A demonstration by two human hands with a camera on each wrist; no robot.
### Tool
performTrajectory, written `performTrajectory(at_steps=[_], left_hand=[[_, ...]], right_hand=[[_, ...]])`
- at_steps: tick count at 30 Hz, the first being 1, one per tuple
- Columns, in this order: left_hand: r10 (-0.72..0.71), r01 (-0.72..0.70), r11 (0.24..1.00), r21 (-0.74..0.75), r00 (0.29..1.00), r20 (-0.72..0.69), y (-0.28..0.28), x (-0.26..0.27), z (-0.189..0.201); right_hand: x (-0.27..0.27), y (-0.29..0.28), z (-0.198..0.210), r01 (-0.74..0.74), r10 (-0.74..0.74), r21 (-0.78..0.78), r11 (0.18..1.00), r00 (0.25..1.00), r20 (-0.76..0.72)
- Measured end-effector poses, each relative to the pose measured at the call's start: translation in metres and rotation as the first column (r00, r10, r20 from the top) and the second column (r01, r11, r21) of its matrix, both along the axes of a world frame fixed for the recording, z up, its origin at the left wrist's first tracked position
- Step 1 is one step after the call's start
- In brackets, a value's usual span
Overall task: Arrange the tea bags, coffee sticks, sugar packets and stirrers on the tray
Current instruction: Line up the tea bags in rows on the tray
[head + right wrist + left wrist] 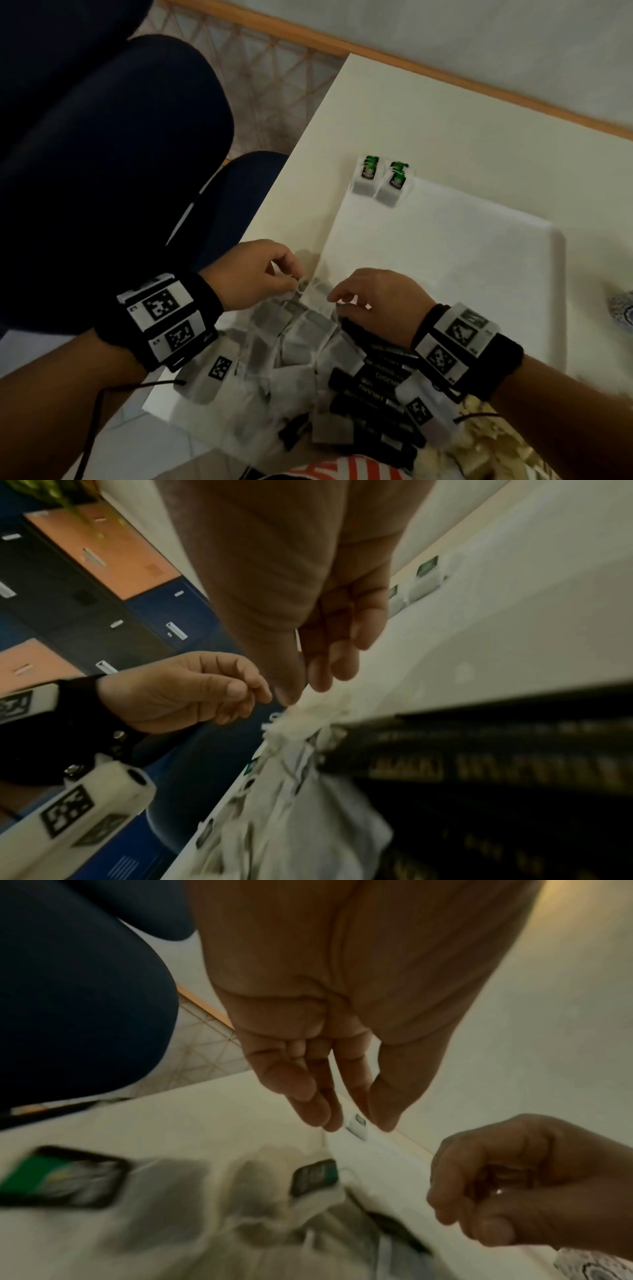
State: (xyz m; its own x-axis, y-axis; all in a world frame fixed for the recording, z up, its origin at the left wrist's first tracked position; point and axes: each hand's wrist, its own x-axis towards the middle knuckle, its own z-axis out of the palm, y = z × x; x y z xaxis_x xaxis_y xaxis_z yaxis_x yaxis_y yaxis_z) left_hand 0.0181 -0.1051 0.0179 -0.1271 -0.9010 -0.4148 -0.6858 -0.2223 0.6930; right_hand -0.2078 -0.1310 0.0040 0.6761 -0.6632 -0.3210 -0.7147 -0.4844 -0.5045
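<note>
A white tray [445, 257] lies on the pale table, with two green-tagged tea bags [368, 174] side by side at its far left corner. A loose pile of tea bags [298, 342] lies near me, and black coffee sticks [376, 377] lie to its right. My right hand [334, 298] pinches the top of one tea bag [318, 712] from the pile between thumb and fingers [322, 674]. My left hand [294, 279] hovers at the pile's far edge. Its thumb and fingers [308, 1096] are slightly apart, and I see nothing between them.
Pale packets [486, 442] are heaped at the front right under my right forearm. A patterned dish [621, 308] shows at the right edge. Dark-clad legs [102, 154] sit close to the table's left edge. A red-and-white striped thing [325, 469] lies at the front.
</note>
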Motion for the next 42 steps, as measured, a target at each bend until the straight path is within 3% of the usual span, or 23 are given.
performTrajectory(at_steps=[5,9,16,19,25,33,37,42], left_hand=[[-0.045,0.045,0.999,0.003,0.987,0.154,0.047,0.021,-0.017],[0.016,-0.024,0.999,0.046,0.986,0.163,0.067,0.01,-0.032],[0.019,-0.021,1.0,0.003,0.965,0.261,0.067,-0.016,-0.044],[0.041,-0.034,0.999,-0.034,0.971,0.236,0.063,-0.015,-0.044],[0.13,-0.113,0.979,-0.172,0.987,0.091,0.065,-0.003,-0.035],[-0.206,0.233,0.965,-0.122,0.958,0.199,0.105,-0.016,-0.036],[-0.283,0.354,0.922,-0.155,0.893,0.35,0.116,-0.025,-0.046],[-0.274,0.39,0.869,-0.303,0.891,0.361,0.113,-0.027,-0.05]], right_hand=[[0.021,0.021,-0.009,0.042,-0.044,-0.02,0.999,0.997,-0.071],[0.035,0.023,-0.02,0.076,-0.084,-0.074,0.994,0.989,-0.118],[0.032,0.021,-0.015,0.076,-0.077,-0.129,0.989,0.997,-0.004],[0.027,0.029,-0.008,0.009,-0.005,-0.146,0.989,1.0,0.029],[0.026,0.045,-0.012,-0.228,0.219,-0.132,0.965,0.973,-0.076],[0.038,0.041,-0.017,-0.38,0.33,-0.231,0.896,0.916,-0.228],[0.038,0.038,-0.022,-0.37,0.329,-0.259,0.892,0.925,-0.188],[0.039,0.032,-0.014,-0.205,0.189,-0.197,0.959,0.977,-0.096]])
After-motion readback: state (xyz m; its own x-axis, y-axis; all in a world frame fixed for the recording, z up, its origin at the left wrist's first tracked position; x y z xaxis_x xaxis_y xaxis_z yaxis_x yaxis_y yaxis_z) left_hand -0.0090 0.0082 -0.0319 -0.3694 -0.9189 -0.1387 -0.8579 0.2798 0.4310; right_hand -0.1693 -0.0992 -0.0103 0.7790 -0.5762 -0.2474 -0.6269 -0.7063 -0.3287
